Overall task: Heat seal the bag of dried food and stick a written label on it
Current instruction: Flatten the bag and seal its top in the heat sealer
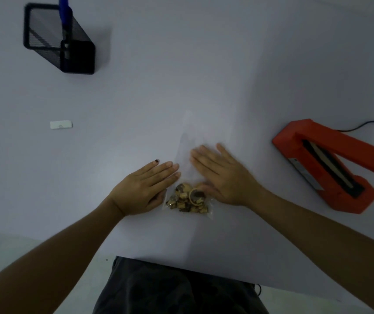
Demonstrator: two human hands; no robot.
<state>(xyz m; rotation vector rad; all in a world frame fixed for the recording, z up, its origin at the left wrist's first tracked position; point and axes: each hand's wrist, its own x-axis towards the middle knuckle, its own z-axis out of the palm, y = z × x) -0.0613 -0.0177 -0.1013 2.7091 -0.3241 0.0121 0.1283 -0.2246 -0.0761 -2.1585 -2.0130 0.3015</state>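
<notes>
**Bag pressed flat before sealing**

Clear plastic bag of brown dried food pieces (187, 198) lies at centre frame on the white counter (204, 64). Long axis runs up-frame; empty mouth end points away, food at the near end. Left hand (142, 189) and right hand (222, 175) rest flat, fingers extended, gripping nothing, probably expelling air. Orange heat sealer (331, 164) waits at right; white label strip (60, 124) at left.

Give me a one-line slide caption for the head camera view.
Both hands, left and right, flatten a clear bag of dried food on the white table, orange heat sealer waiting alongside.
</notes>
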